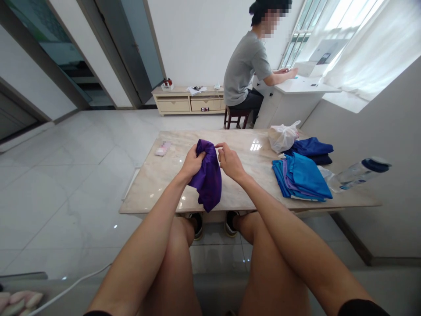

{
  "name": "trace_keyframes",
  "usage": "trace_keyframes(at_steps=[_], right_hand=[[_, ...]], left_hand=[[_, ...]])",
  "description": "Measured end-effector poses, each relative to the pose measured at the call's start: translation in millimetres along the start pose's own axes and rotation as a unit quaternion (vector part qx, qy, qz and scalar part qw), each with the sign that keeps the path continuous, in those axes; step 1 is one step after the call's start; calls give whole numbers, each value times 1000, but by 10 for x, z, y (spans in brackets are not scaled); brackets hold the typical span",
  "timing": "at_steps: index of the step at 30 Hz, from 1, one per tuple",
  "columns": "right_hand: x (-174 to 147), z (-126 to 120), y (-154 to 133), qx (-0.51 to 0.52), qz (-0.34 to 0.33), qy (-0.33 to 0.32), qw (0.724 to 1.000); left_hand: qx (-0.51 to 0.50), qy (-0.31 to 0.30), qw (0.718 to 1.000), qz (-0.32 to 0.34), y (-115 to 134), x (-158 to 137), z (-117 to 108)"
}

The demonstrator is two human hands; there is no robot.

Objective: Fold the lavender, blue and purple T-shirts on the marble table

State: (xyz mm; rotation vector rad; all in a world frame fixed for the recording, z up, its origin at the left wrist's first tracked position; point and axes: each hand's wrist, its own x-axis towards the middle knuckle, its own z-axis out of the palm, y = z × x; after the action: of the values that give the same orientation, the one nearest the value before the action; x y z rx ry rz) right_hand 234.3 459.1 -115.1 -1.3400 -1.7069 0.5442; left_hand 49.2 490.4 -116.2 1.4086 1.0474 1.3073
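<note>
A crumpled piece of shiny purple cloth (208,180) hangs over the near part of the marble-look table. My left hand (193,161) grips its upper left side, thumb on top, and the lower end droops toward the table's front edge. Just right of the cloth is my right hand (231,162), its index finger stretched toward the upper edge and the other fingers loosely bent. Nothing shows in that hand; whether the fingertip touches the cloth I cannot tell. The cloth's far side is hidden.
Folded blue and lilac cloths (304,177), dark blue cloth (312,148), a white plastic bag (283,137) and a tilted clear bottle (357,174) occupy the table's right side. A small pinkish packet (162,148) lies left. Beyond, a person (246,66) sits at a white desk (304,85).
</note>
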Motion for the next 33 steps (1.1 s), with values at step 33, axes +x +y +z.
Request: trace_keyframes(at_steps=[33], right_hand=[[-16, -129, -140, -20, 24, 48, 998]], left_hand=[[-44, 125, 989, -65, 108, -2, 429]])
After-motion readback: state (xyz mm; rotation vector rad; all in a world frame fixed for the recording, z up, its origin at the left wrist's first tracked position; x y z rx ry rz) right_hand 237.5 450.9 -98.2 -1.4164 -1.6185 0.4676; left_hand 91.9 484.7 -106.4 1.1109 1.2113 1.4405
